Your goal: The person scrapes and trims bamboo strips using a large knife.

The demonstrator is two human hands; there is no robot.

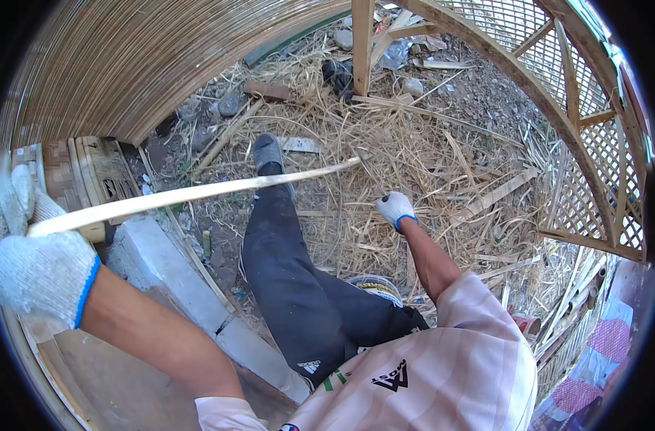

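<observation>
A long, pale bamboo strip (198,190) stretches from the far left across my bent leg to the middle of the view. My left hand (44,269), in a white knit glove with a blue cuff, is closed around its near end. In my right hand (397,209), gloved the same way, is the dark handle of a knife (371,174). Its thin blade points up and left, and its tip is by the strip's far end; whether they touch I cannot tell. The strip passes just over my shin, below the grey shoe (268,154).
Shavings and split bamboo (399,151) litter the ground. Concrete blocks (166,255) run along my left, and a bucket (377,286) stands by my thigh. A slatted bamboo screen (141,65) rises at the back left; a wooden lattice frame (532,79) curves along the right. A wooden post (362,50) stands ahead.
</observation>
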